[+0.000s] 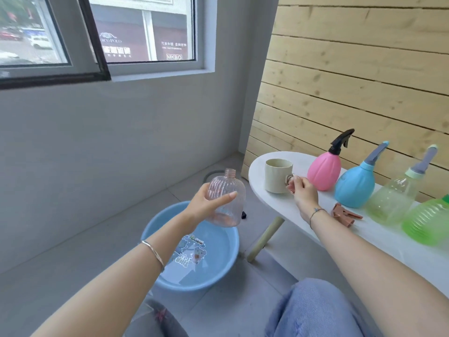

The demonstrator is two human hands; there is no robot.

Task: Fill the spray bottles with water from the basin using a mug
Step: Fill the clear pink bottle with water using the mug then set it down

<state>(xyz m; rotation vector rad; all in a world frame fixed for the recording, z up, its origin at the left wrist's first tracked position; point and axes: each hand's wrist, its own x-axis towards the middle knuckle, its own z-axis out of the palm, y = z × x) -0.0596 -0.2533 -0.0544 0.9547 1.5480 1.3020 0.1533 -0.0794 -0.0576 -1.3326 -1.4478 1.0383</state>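
Observation:
My left hand [206, 205] grips a clear pinkish bottle [229, 205] with no spray head, held upright above the blue basin [155, 222]. The basin sits on the floor and holds water over a cartoon print. On the white table [274, 207] stands a cream mug [277, 175]; my right hand [302, 192] holds its metal handle. A pinkish spray head [345, 216] lies loose on the table behind my right wrist.
Along the table stand a pink spray bottle [324, 170], a blue one [356, 186], a clear greenish one [393, 200] and a bright green bottle [427, 222] at the right edge. A wooden plank wall backs the table. My knee in jeans [315, 310] is at the bottom.

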